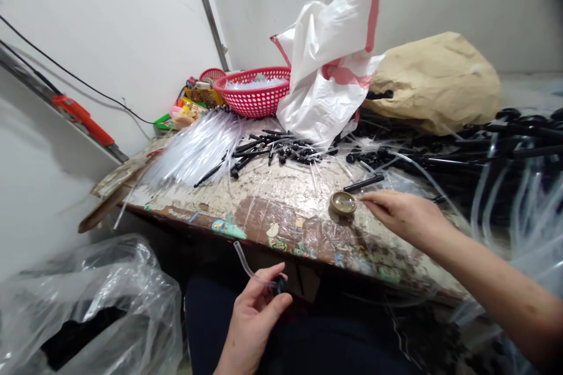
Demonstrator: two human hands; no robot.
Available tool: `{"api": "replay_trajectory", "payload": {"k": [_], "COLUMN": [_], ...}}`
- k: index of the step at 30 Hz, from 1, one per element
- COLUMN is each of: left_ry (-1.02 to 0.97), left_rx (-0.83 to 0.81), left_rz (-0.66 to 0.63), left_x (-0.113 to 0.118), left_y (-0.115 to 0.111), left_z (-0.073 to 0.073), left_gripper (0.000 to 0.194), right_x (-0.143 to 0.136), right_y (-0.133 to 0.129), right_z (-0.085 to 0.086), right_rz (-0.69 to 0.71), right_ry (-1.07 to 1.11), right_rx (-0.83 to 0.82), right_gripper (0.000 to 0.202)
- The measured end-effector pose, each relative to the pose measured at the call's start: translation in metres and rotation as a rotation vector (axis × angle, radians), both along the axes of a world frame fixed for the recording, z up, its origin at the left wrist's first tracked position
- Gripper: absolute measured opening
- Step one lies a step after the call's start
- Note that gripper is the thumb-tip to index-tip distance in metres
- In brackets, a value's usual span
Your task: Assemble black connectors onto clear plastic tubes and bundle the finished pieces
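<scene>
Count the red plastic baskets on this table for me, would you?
2. The large basket sits at the back of the table, just left of the white bag; the small basket shows beyond its left edge. More may be hidden behind the bag.

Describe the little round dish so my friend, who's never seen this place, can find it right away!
Look at the big worn table, then find the right hand reaching over it. Just left of its fingertips sits the little round dish. It's brownish and shallow, while the stick just behind it is straight and black.
</scene>
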State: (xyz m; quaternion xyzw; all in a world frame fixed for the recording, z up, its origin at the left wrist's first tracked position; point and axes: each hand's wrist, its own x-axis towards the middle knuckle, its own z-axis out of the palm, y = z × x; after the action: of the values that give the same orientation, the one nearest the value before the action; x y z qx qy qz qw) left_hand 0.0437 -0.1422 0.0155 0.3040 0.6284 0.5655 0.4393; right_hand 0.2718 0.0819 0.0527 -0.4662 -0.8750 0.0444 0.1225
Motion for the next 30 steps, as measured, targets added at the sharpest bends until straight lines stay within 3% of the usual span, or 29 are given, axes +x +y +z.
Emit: {"api": "replay_trajectory", "payload": {"k": [5, 13, 19, 30], "left_ry": [0.005, -0.264, -0.327, -0.573], "left_rx": [0.072, 0.115, 0.149, 0.181], "left_rz": [0.014, 0.128, 0.16, 0.225], "left_x": [0.003, 0.008, 0.007, 0.006], "left_y": [0.006, 0.012, 0.008, 0.005], "left_z": [0.006, 0.019, 0.028, 0.023], "left_gripper": [0.029, 0.037, 0.033, 0.034], "right_x": [-0.004, -0.042, -0.061, -0.07], "right_y": [-0.02, -0.083, -0.098, -0.106], "right_z": [0.014, 0.026, 0.022, 0.012], "right_rz": [0.044, 0.267, 0.346, 0.421], "right_ry": [0.339, 0.544, 0.585, 0.535], "right_rx": [-0.216, -0.604, -0.658, -0.66], "right_gripper": [0.027, 0.027, 0.022, 0.018]}}
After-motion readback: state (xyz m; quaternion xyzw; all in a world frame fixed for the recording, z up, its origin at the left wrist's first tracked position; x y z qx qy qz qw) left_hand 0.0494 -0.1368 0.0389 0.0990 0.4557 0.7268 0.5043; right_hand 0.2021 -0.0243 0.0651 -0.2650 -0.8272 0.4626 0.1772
